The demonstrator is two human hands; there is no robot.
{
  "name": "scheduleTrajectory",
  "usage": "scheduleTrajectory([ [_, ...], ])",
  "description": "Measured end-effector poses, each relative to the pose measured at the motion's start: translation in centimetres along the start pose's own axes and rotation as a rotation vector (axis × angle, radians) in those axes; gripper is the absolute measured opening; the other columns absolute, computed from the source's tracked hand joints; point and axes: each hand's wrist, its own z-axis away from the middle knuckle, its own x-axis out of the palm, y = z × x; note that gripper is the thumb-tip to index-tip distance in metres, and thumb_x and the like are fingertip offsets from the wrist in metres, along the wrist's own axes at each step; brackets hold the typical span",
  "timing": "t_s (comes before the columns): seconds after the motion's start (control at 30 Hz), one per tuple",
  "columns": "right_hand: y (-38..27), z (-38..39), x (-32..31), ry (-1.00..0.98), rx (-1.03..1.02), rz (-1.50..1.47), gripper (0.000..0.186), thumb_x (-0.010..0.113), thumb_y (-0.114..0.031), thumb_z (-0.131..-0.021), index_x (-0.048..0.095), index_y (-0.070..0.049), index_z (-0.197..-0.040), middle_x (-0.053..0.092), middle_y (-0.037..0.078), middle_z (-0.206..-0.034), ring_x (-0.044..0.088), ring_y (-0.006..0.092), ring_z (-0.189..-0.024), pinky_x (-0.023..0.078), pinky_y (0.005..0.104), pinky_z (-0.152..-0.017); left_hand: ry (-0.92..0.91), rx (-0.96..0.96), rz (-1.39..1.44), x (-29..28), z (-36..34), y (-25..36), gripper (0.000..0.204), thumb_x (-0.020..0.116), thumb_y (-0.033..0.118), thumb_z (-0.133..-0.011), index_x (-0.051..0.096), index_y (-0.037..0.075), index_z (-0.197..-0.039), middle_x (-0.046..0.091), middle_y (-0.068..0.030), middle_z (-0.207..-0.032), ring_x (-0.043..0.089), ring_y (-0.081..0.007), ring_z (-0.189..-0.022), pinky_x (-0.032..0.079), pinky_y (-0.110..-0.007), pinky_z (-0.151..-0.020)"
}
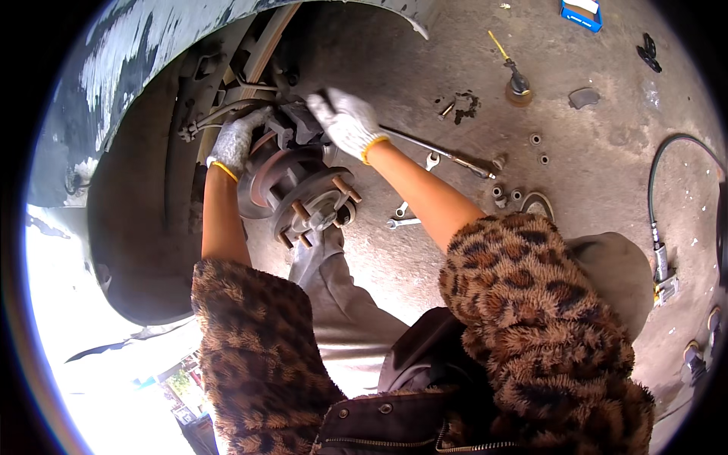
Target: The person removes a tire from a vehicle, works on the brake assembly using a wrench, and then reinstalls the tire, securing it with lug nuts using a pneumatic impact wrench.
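Both my hands wear white knit gloves with yellow cuffs. My left hand [235, 142] is at the inner side of the brake caliper [299, 125], its fingers wrapped against it and partly hidden. The caliper is dark and sits at the far edge of the brake disc [262, 178]. Just right of the caliper, my right hand [349, 125] has its fingers curled together, slightly blurred; what they hold, if anything, cannot be made out. Nearer me, the wheel hub [324, 208] carries several rusty studs.
The car's wheel arch [140, 61] curves over the left side. On the concrete lie a long-handled bar [436, 148], a wrench [432, 161], several nuts [517, 194], a brake pad [584, 97], a grinder-like tool [518, 83], a blue box [582, 14] and an air hose [652, 182].
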Motion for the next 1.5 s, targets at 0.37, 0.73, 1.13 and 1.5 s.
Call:
scheduleTrajectory([
  [0.37,20.8,1.0,-5.3,-0.504,-0.284,1.476,0.022,0.056,-0.024,-0.08,0.068,-0.014,-0.096,0.063,0.002,-0.1,0.051,0.021,-0.098,0.037,0.0392,-0.079,-0.005,-0.041,0.044,0.5,0.1,0.2,0.033,0.054,0.024,-0.088,0.062,0.004,-0.114,0.059,-0.0105,-0.119,0.054,-0.02,-0.108,0.044,-0.03,-0.088],
  [0.73,22.4,-0.8,-5.0,-0.446,-0.426,1.593,0.021,0.05,-0.017,-0.084,0.068,-0.014,-0.094,0.066,0.002,-0.09,0.054,0.0193,-0.092,0.037,0.0385,-0.081,-0.006,0.103,-0.378,-0.3,-0.8,-1.0,0.044,0.045,0.034,-0.092,0.053,0.006,-0.125,0.051,-0.0142,-0.13,0.05,-0.0262,-0.114,0.043,-0.034,-0.089],
  [1.13,0.3,-10.0,-2.1,0.14,-0.36,-0.207,0.018,0.066,-0.011,-0.082,0.064,0.0,-0.097,0.068,0.007,-0.084,0.063,0.0162,-0.08,0.05,0.0258,-0.07,-0.08,0.327,-0.45,-1.6,-2.8,-2.8,0.031,0.045,0.006,-0.084,0.062,0.004,-0.11,0.064,-0.0156,-0.105,0.063,-0.0279,-0.093,0.048,-0.034,-0.081],
  [1.5,-5.8,-9.2,3.7,-0.149,-0.019,-0.58,0.026,0.067,-0.014,-0.077,0.066,0.002,-0.098,0.069,0.012,-0.093,0.063,0.0174,-0.081,0.048,0.0284,-0.075,0.006,0.066,-0.132,-1.4,-0.6,-1.1,0.021,0.049,0.007,-0.084,0.066,0.0,-0.094,0.066,-0.0093,-0.085,0.063,-0.0177,-0.069,0.052,-0.034,-0.061],
])
